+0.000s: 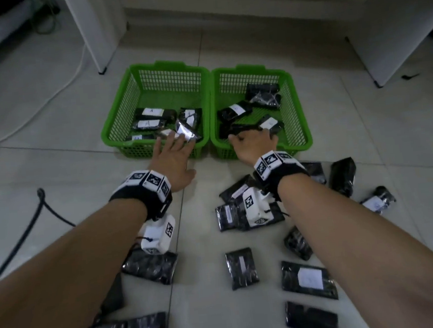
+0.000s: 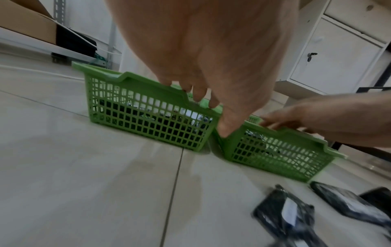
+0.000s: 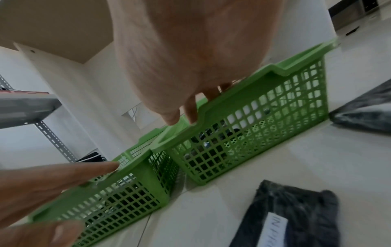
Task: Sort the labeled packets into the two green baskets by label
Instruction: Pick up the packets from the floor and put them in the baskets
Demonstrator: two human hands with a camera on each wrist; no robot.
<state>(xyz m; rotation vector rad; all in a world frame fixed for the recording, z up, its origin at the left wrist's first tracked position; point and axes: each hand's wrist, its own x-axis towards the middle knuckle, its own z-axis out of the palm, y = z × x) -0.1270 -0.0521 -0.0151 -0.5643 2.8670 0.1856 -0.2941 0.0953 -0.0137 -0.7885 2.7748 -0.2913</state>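
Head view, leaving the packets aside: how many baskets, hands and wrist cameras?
green baskets: 2, left basket and right basket
hands: 2, left hand and right hand
wrist cameras: 2, left camera and right camera
Total: 6

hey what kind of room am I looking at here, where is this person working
Probably an office or storage room, with the work done on the floor. The green baskets and black packets lie on pale floor tiles, a white lockable cabinet stands close by, and slotted metal shelving holds a cardboard box.
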